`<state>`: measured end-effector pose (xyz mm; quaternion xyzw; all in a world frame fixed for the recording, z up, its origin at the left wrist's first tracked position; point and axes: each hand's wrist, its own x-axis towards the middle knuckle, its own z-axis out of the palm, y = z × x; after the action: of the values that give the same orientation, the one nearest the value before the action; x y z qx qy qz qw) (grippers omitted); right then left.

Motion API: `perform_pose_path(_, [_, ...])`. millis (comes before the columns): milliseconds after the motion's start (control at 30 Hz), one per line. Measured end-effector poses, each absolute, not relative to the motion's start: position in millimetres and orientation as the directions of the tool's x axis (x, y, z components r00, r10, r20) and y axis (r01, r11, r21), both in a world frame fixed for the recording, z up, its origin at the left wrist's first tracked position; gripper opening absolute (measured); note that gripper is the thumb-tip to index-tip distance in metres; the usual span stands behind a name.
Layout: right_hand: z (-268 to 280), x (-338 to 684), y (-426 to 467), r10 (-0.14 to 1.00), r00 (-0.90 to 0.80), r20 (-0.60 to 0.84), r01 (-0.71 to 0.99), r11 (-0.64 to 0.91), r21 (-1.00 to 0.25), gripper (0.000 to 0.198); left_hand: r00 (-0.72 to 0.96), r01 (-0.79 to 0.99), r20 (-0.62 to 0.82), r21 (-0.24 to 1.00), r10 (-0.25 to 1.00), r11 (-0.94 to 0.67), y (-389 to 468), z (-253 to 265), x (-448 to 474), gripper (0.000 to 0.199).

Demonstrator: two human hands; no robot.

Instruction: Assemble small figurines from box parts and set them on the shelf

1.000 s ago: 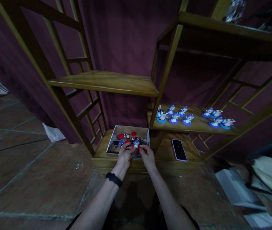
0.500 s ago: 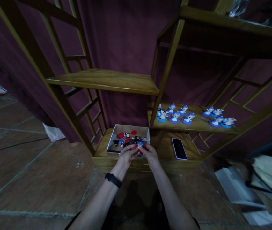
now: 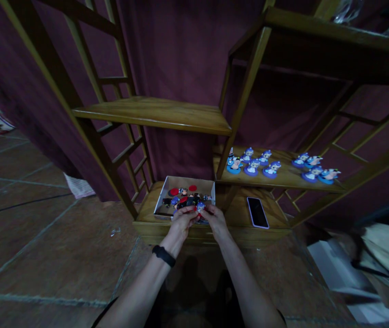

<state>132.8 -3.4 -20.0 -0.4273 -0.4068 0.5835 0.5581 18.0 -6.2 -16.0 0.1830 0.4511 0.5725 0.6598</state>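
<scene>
Both my hands meet at the front edge of a shallow cardboard box (image 3: 167, 182). Between their fingertips is a small figurine (image 3: 200, 207) with a purple top and a pale body, with red showing at its base. My left hand (image 3: 183, 220), below a black wristband (image 3: 163, 256), pinches it from the left. From the right, my right hand (image 3: 216, 220) closes on it as well. Inside the box lie several loose figurines and round pieces, among them a red disc (image 3: 193, 187) and a purple-topped figurine (image 3: 174, 201). My fingers hide part of the box's front.
On the right shelf (image 3: 285, 181) stand several figurines on purple or blue round bases, such as a purple one (image 3: 271, 169). A phone (image 3: 257, 212) lies on the lower board. Wooden posts (image 3: 245, 100) and a middle shelf (image 3: 156, 114) frame the space. White boxes (image 3: 339, 269) sit on the floor at right.
The view has shifted slightly, so the shelves sit a little further right. Both hands stay on the figurine in nearly the same position.
</scene>
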Motion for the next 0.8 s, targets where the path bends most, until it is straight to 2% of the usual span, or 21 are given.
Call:
perform_pose_path(433, [-22.4, 137.0, -3.6, 0.994, -0.05, -0.098, -0.493, -0.111, -0.863, 0.038, 0.001, -0.615, -0.379, 0.729, 0.925, 0.299, -4.0, -16.2, 15.3, 0.023])
perform_pose_path(667, [-23.3, 138.5, -2.2, 0.989, -0.07, -0.13, -0.495, -0.148, -0.856, 0.037, -0.037, -0.606, -0.384, 0.742, 0.922, 0.285, -6.7, -14.4, 18.4, 0.025])
perform_pose_path(800, [-26.2, 140.7, -1.0, 0.992, -0.077, -0.1, -0.482, -0.125, -0.867, 0.038, -0.011, -0.597, -0.359, 0.751, 0.933, 0.282, -7.8, -15.3, 18.4, 0.027])
